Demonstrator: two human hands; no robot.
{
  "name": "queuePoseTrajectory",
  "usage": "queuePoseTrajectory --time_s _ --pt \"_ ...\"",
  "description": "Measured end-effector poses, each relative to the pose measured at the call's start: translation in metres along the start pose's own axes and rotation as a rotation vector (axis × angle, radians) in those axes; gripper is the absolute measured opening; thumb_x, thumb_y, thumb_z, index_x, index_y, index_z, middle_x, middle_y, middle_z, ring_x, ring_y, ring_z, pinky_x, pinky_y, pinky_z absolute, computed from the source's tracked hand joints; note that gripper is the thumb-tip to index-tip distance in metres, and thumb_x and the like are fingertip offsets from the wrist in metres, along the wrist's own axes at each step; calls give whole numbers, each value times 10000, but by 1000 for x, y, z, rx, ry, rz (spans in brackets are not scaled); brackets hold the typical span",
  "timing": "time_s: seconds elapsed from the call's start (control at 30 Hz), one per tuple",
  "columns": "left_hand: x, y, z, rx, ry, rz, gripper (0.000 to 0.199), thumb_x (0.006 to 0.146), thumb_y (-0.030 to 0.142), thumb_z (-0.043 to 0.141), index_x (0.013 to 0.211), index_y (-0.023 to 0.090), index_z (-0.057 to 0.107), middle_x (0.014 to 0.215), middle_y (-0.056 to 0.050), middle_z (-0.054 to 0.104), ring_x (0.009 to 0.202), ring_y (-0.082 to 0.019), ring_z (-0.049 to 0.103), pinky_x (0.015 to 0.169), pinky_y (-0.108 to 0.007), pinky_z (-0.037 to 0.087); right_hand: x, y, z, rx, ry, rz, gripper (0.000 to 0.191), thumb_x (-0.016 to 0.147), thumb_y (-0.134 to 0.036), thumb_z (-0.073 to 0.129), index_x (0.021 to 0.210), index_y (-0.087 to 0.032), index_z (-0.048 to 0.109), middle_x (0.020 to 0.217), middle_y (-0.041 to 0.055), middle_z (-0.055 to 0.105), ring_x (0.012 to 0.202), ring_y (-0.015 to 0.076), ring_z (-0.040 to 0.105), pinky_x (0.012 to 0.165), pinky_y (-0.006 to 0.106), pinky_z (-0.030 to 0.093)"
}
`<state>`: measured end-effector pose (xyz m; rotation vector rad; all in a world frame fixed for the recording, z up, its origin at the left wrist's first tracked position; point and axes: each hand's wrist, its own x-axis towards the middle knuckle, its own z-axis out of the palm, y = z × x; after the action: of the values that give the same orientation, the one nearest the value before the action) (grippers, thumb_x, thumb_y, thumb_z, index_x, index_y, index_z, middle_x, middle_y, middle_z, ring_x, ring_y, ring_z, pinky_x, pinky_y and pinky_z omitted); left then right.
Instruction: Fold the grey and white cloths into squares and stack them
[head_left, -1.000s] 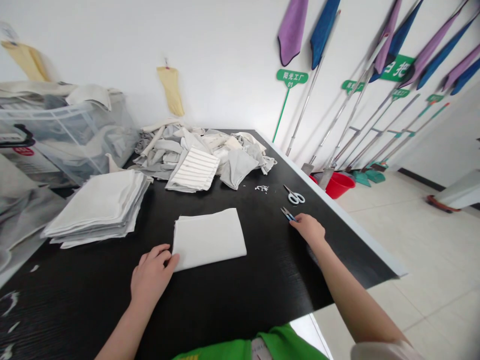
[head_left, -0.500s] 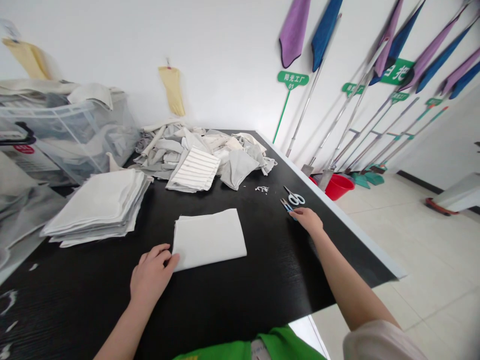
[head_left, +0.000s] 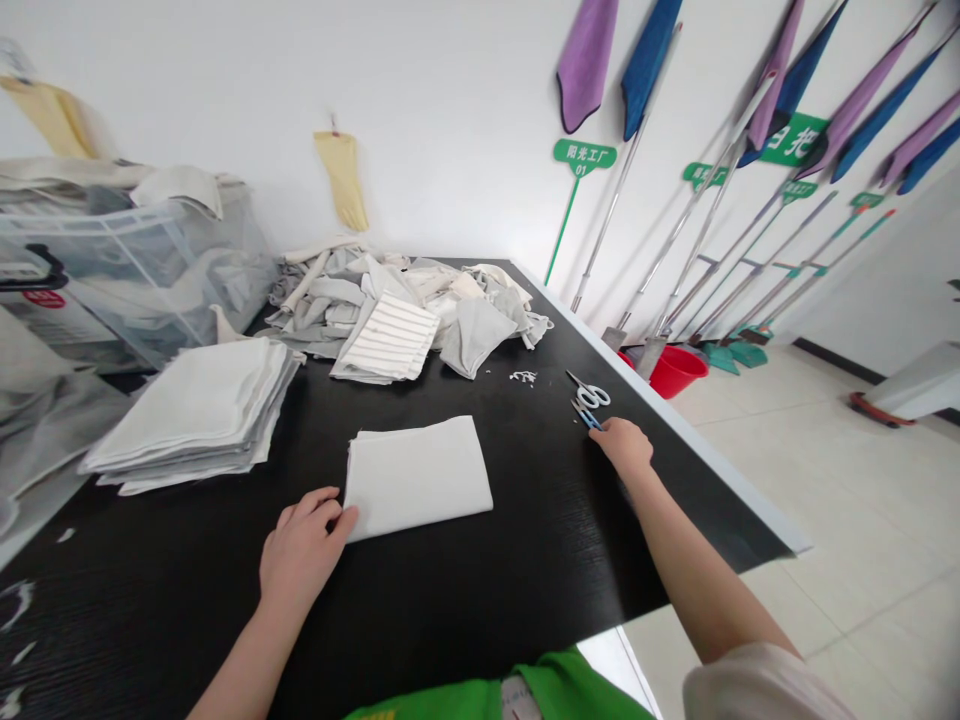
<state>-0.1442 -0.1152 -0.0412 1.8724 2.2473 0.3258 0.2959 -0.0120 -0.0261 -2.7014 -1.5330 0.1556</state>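
A folded white cloth (head_left: 418, 478) lies flat on the black table (head_left: 480, 600). My left hand (head_left: 304, 545) rests at its lower left corner, thumb on the cloth's edge and fingers apart. Over at the right, my right hand (head_left: 624, 447) has its fingers closed on the blue handles of small thread snips (head_left: 587, 415), whose blades point up and left. Scissors with pale blue handles (head_left: 592, 396) lie just beyond the snips.
A stack of folded cloths (head_left: 195, 410) stands at the left, near a clear plastic box (head_left: 150, 265) of fabric. Heaped cloths (head_left: 480, 330) lie at the back. Thread scraps (head_left: 523, 377) lie left of the scissors. A red bucket (head_left: 677, 372) stands beyond the table's right edge.
My right hand has moved slightly right with the snips, which are now closer to the scissors' handles. My left hand and the folded white cloth have stayed in place.
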Motion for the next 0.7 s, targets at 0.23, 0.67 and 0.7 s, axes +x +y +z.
queuePoseTrajectory --time_s 0.23,0.67,0.7 --pt "1 -2 4 33 28 21 345 716 451 340 616 237 591 1086 44 474 885 -189 434 735 -303 363 -21 -12 -2 -109 234 -226 310 727 -374 394 986 -319 555 1121 43 415 980 241 379 686 331 393" --pt "1 -1 3 15 14 14 347 721 450 337 620 232 587 1091 39 469 892 -194 431 754 -313 362 -9 -50 6 -87 169 -254 300 745 -313 373 978 -311 562 1162 31 394 1027 250 337 744 360 372" --pt "1 -1 3 14 15 13 348 722 448 335 616 232 587 1091 39 469 893 -194 431 755 -313 361 -8 -55 5 -78 167 -247 301 748 -307 368 977 -311 562 1164 28 396 1039 248 333 752 354 370"
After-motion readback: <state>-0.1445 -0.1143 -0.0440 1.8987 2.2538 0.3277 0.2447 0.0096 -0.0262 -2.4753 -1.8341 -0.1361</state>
